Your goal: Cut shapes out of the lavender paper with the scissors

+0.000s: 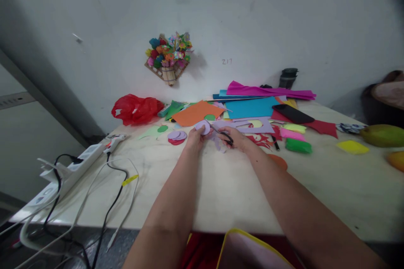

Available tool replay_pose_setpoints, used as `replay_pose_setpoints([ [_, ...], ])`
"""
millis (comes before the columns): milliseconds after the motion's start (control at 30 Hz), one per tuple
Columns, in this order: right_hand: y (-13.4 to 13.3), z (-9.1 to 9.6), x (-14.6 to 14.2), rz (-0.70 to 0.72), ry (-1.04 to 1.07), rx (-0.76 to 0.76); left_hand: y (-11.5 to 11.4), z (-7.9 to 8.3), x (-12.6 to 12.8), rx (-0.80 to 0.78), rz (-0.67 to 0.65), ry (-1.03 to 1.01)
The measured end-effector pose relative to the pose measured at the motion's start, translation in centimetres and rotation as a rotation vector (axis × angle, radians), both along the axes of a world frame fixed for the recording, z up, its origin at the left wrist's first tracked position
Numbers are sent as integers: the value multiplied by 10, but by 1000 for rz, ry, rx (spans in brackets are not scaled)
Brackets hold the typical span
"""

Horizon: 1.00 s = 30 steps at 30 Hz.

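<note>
Pinched in my left hand is a round lilac paper piece, held just above the table. My right hand is closed around the dark handles of a pair of scissors, whose blades reach to the right edge of the lilac piece. Lilac offcuts hang or lie below the scissors. Left of my left hand, a few lilac circles rest on red circles. Behind my hands lies an orange sheet with a green circle on it.
At the left edge are a power strip and loose cables. A red plastic bag sits at the back left. Coloured sheets, a black phone, clay packets and a green mango lie to the right.
</note>
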State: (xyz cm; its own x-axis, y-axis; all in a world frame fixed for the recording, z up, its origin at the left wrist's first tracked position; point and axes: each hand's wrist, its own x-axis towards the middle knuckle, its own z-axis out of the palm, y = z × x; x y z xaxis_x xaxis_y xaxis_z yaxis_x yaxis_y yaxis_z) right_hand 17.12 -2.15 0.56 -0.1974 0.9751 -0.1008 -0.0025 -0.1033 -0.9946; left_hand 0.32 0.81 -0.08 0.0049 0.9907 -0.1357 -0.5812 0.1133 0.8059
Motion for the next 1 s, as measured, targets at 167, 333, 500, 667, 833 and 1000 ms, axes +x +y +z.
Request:
replay_pose_setpoints([
  [167,-3,4,-1,-14,-10,-19,5,-7,-2,34,-58,45],
  [333,-5,6,-1,-28,-14,-5,7,-9,-3,51,-81,52],
  [500,-4,5,-1,-29,-35,20,6,-7,-3,42,-79,60],
  [667,-3,6,-1,-24,-25,19,8,-10,-4,39,-76,77],
  [833,-6,10,0,-19,-54,11,7,-9,-3,27,-49,48],
  [1000,-7,11,1,-12,-48,21,4,-5,-2,23,-21,28],
])
